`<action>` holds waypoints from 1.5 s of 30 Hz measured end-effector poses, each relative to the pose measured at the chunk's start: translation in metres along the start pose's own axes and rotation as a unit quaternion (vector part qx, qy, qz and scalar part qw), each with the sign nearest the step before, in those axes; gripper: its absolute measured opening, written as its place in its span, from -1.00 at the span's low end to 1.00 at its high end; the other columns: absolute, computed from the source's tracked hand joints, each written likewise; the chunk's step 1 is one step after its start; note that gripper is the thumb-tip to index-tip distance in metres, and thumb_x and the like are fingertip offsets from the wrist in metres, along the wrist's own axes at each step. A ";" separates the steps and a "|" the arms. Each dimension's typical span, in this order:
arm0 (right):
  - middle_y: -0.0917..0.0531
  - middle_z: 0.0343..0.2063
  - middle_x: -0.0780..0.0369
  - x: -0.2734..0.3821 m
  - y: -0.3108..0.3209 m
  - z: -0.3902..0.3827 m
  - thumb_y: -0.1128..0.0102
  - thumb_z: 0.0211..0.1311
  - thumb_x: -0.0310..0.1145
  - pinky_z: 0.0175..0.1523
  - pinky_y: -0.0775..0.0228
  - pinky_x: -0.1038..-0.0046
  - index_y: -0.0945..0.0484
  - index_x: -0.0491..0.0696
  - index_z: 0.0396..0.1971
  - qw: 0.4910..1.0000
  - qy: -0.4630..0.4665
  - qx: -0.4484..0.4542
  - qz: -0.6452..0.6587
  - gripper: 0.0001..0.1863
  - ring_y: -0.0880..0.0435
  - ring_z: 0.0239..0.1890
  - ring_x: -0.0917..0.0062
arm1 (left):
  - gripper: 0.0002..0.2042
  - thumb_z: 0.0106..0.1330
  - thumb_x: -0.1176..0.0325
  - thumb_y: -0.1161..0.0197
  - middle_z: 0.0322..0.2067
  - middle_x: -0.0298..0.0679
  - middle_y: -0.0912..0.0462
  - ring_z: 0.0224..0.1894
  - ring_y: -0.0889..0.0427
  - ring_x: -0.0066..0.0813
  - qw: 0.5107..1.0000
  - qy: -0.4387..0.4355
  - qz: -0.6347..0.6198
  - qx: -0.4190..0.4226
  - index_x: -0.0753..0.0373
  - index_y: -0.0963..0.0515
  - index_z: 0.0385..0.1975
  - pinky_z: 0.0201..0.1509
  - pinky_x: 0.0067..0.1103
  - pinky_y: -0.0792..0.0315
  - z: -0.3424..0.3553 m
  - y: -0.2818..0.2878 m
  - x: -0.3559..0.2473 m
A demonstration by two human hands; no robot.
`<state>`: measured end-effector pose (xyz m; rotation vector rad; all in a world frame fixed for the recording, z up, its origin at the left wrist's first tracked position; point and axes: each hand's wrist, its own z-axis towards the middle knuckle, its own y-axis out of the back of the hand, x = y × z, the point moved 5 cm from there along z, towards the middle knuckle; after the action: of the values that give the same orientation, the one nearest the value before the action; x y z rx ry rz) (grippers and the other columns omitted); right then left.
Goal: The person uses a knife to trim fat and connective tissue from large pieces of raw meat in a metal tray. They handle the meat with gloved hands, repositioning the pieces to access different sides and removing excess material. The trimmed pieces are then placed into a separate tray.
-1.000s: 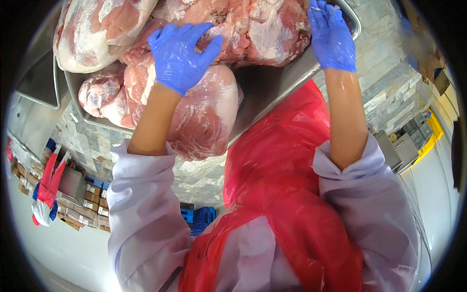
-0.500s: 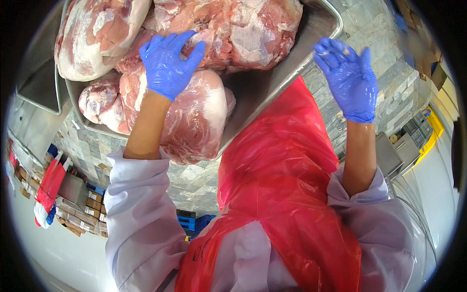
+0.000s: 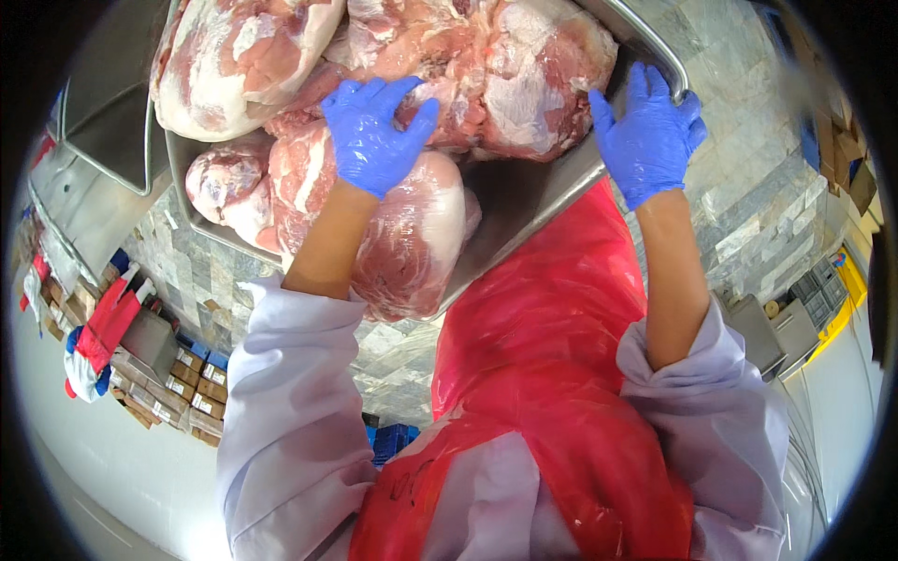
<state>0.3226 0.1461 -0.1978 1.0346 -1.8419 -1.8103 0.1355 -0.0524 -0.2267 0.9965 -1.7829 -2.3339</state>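
Large pale-pink pieces of raw meat (image 3: 538,79) fill much of a metal bin (image 3: 561,201). My left hand (image 3: 374,136), in a blue glove, rests on the meat in the middle, its fingers spread. Under its wrist lies a rounded piece of meat (image 3: 407,238) with a white fat side. My right hand (image 3: 647,140), gloved alike, is on the bin's rim near the right corner, thumb toward the inside and the outer fingers bent over the edge. What its fingertips touch is partly hidden.
A second metal bin (image 3: 108,122) stands at the left. Tiled floor (image 3: 739,178) surrounds the bins. At the far left are a person in a red apron (image 3: 108,323) and stacked cardboard boxes (image 3: 192,388). Grey crates (image 3: 818,299) beside a yellow edge are at the right.
My right hand has turned from palm up beside the bin and come onto its rim. My left hand stays on the meat. The whole view has shifted, so the bin appears farther right.
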 end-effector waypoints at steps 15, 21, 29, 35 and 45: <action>-0.48 0.07 0.21 0.022 -0.003 -0.037 -0.10 0.22 -0.02 0.07 -0.26 0.14 -0.46 -0.06 0.04 0.983 0.162 0.087 -0.007 -0.50 -0.43 0.09 0.37 | -0.71 0.11 0.04 -0.33 -0.48 -0.31 -0.60 -0.30 -0.53 -0.22 0.999 0.004 0.011 -0.044 0.04 -0.67 -0.26 -0.10 -0.31 -0.30 -0.007 -0.005 0.007; -0.38 0.13 -0.09 0.058 -0.049 -0.030 -0.01 0.28 -0.18 0.20 -0.22 0.14 -0.25 -0.36 0.13 0.975 0.129 0.150 0.104 -0.41 -0.38 0.18 0.15 | -0.67 0.13 -0.04 -0.30 -0.45 -0.29 -0.62 -0.29 -0.54 -0.21 0.999 0.024 0.035 0.032 0.00 -0.67 -0.22 -0.10 -0.28 -0.33 -0.005 -0.005 0.007; -0.21 0.20 -0.35 0.070 -0.031 -0.093 0.03 0.31 -0.20 0.36 -0.08 0.20 -0.11 -0.49 0.20 0.940 0.203 0.172 0.215 -0.31 -0.22 0.28 -0.08 | -0.65 0.08 -0.05 -0.26 -0.40 -0.14 -0.63 -0.21 -0.51 -0.18 0.996 0.075 -0.033 0.017 0.13 -0.64 -0.39 -0.02 -0.24 -0.24 0.005 0.009 -0.012; -0.18 0.21 -0.37 0.065 -0.037 -0.085 -0.01 0.30 -0.09 0.34 -0.13 0.20 -0.08 -0.49 0.22 0.931 0.229 0.219 0.183 -0.22 -0.29 0.25 -0.07 | -0.61 0.11 -0.11 -0.23 -0.22 -0.20 -0.60 -0.06 -0.49 -0.10 0.984 0.178 0.025 0.009 -0.03 -0.65 -0.19 0.12 -0.09 -0.23 -0.003 -0.009 0.001; -0.12 0.29 -0.29 0.048 -0.021 -0.032 -0.08 0.21 0.13 0.28 -0.26 0.16 -0.07 -0.30 0.31 0.842 0.328 0.357 0.235 -0.09 -0.35 0.21 -0.12 | -0.73 0.18 0.13 -0.26 -0.18 -0.19 -0.56 -0.06 -0.49 -0.15 0.929 0.365 -0.053 -0.032 0.08 -0.62 -0.17 0.06 -0.24 -0.24 -0.117 0.058 -0.097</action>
<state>0.3177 0.0918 -0.2255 1.0932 -2.0506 -0.3672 0.2522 -0.1332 -0.1469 1.6846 -1.3579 -1.6825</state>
